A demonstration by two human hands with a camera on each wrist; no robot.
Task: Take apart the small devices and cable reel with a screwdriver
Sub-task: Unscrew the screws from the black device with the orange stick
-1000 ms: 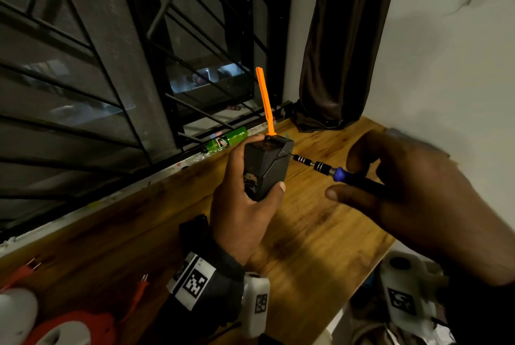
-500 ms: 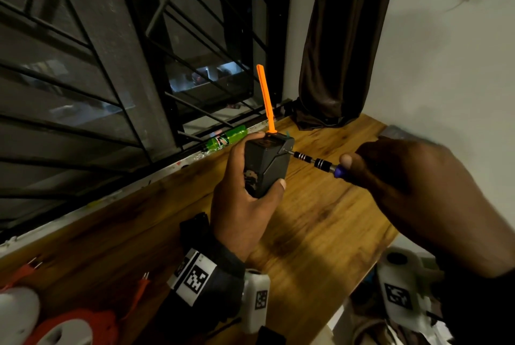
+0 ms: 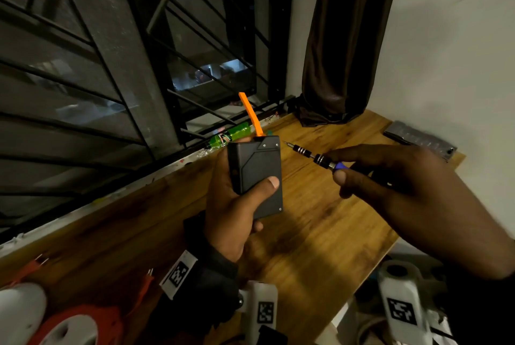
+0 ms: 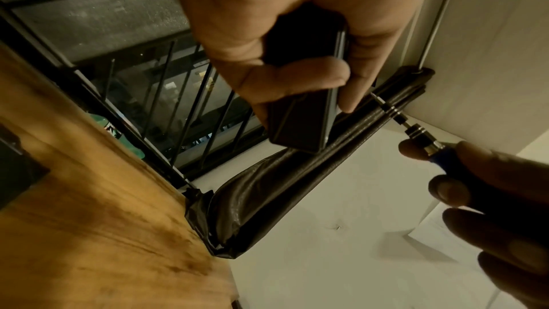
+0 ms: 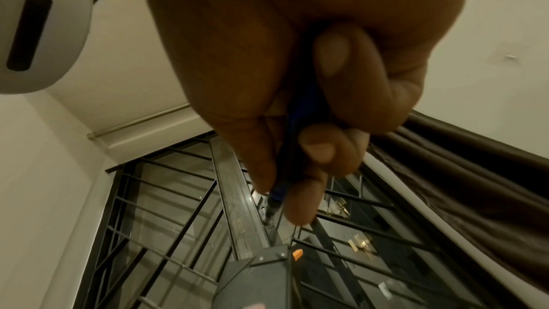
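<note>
Mountain Dew bottle (image 3: 230,135) on the sill; left hand (image 3: 231,205) grips black device (image 3: 255,174) above the worktop (image 3: 320,233), now turned face-up, right hand (image 3: 404,185) pinching screwdriver (image 3: 315,157), tip backed off.

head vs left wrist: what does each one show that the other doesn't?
Head only: the orange strip sticking up behind the black box-shaped device, small screws on the device's face, and the grey bit case by the wall. Left wrist only: the device's narrow side edge. Both: the left hand gripping the device, the right hand holding the blue-handled screwdriver, tip clear of the device.
</note>
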